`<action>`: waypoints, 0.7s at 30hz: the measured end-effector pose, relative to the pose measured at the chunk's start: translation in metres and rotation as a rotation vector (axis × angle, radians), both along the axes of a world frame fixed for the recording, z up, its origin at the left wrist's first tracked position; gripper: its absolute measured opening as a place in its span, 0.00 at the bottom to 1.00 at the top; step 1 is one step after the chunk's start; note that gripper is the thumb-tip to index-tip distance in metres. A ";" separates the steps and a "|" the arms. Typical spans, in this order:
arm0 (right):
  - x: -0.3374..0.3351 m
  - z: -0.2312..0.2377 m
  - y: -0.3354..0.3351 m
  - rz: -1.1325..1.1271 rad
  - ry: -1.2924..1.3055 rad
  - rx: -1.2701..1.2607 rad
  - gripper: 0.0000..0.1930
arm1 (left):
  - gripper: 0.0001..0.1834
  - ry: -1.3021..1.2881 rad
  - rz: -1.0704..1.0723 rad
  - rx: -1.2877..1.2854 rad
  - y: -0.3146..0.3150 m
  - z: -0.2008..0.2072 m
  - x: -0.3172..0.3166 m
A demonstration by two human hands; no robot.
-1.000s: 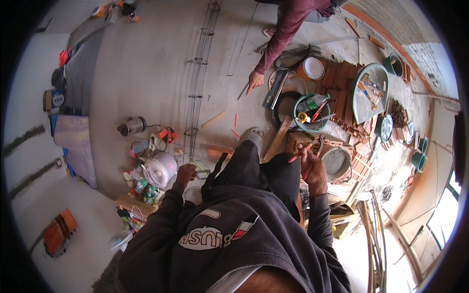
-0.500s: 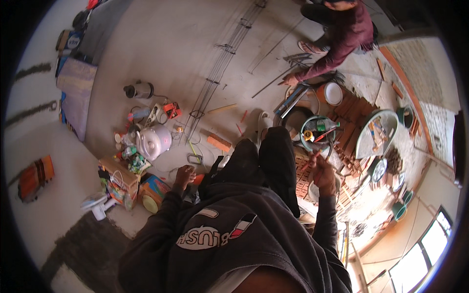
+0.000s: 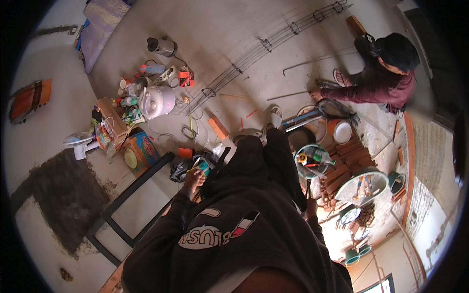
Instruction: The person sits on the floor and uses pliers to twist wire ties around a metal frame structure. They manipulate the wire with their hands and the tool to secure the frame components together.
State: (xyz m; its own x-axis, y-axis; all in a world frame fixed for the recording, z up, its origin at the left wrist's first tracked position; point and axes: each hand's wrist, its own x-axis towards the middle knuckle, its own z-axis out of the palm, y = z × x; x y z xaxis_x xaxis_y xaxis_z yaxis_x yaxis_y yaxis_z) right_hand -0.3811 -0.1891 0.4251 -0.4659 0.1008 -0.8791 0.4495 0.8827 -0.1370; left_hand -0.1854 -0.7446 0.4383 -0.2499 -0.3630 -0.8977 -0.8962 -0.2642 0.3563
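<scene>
Beside my left thigh, my left hand [image 3: 194, 179] is closed with its fingers curled. A thin yellow strip [image 3: 192, 169] shows at its fingertips; whether I grip it I cannot tell. Just beyond that hand lies a dark bundle with a teal item [image 3: 203, 167]. By my right thigh, my right hand [image 3: 311, 210] is wrapped round a dark slim tool [image 3: 308, 188] with two arms, like pliers, pointing up. Part of this hand is hidden by my clothing. A round bucket [image 3: 312, 171] with a green bottle and tools stands ahead of it.
A co-worker in a maroon top [image 3: 386, 90] crouches at the far right, one hand at a thin rod [image 3: 289, 95]. A long rebar cage [image 3: 266, 45] crosses the floor. Bricks [image 3: 349, 163] pile at right. A rice cooker [image 3: 156, 101], fan [image 3: 80, 141] and black frame [image 3: 128, 207] lie left.
My view has turned, bringing the black frame into sight at the left. My right hand has dropped back toward my thigh with the plier-like tool. The co-worker's hand stays near the rods.
</scene>
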 end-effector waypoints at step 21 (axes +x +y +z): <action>-0.186 -0.048 -0.062 0.383 0.553 -0.279 0.15 | 0.11 -0.120 0.245 0.011 -0.017 0.044 -0.012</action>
